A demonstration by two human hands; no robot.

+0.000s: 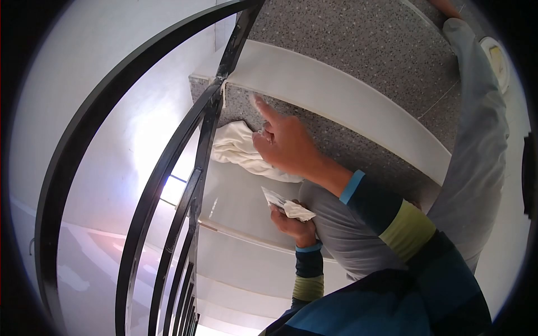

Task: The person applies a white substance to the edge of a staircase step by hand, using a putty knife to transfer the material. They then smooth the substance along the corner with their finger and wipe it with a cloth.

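Observation:
My right hand (288, 143) holds nothing. Its index finger points toward the step edge beside the railing foot, with white paste on the fingertip; the other fingers are curled. A whitish smear (224, 95) marks the joint where the black metal railing (216, 92) meets the step. Lower down, my left hand (297, 227) is closed around a flat scraper (273, 197), whose handle is hidden. A lump of white paste (300, 211) lies on it. A crumpled cream cloth (244, 148) rests on the speckled step (358, 134), partly behind my right hand.
Black railing bars run along the left side of the stairs. White stair risers (336, 84) and speckled grey treads (358, 45) rise toward the top right. My grey-trousered legs (476, 140) are on the right. A round white container (496, 61) stands at the upper right.

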